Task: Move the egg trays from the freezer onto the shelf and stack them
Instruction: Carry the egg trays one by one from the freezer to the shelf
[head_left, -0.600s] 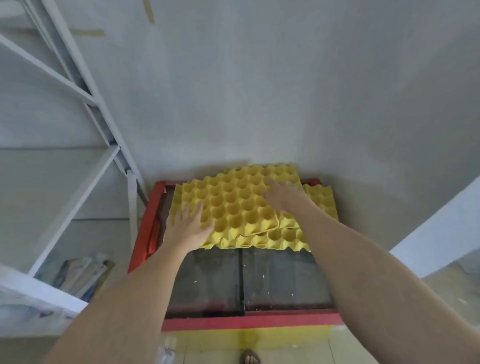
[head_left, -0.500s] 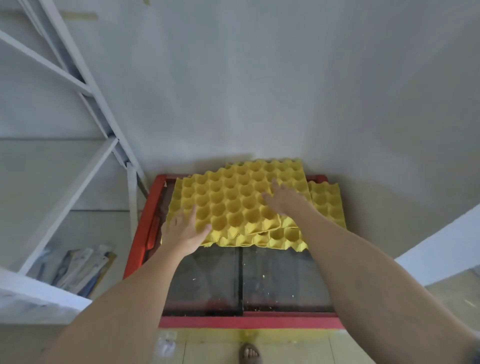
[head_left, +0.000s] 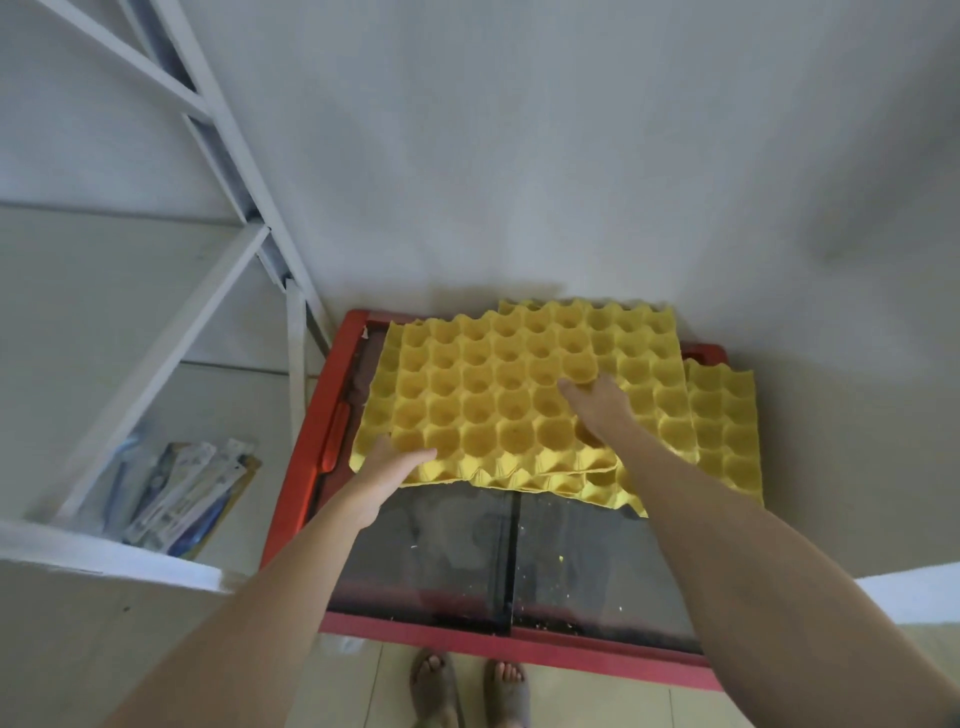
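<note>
Several yellow egg trays lie overlapping on the far half of a red-framed freezer (head_left: 291, 493) with dark glass sliding lids. The top egg tray (head_left: 488, 400) sits to the left over the others; a lower egg tray (head_left: 724, 431) sticks out at the right. My left hand (head_left: 389, 467) grips the top tray's near left corner, thumb on top. My right hand (head_left: 597, 405) holds the same tray at its right edge, fingers over the cups. The white metal shelf (head_left: 171, 338) stands to the left of the freezer.
A grey wall rises right behind the freezer. Flat packets (head_left: 182, 493) lie on a lower level of the shelf. My feet in sandals (head_left: 467, 686) stand on the tiled floor before the freezer. A white surface edge (head_left: 909, 592) shows at the right.
My left hand slid from lying flat on the tray to gripping its near left corner. My right hand closed on the tray's right edge. The view tilted down; my feet show now.
</note>
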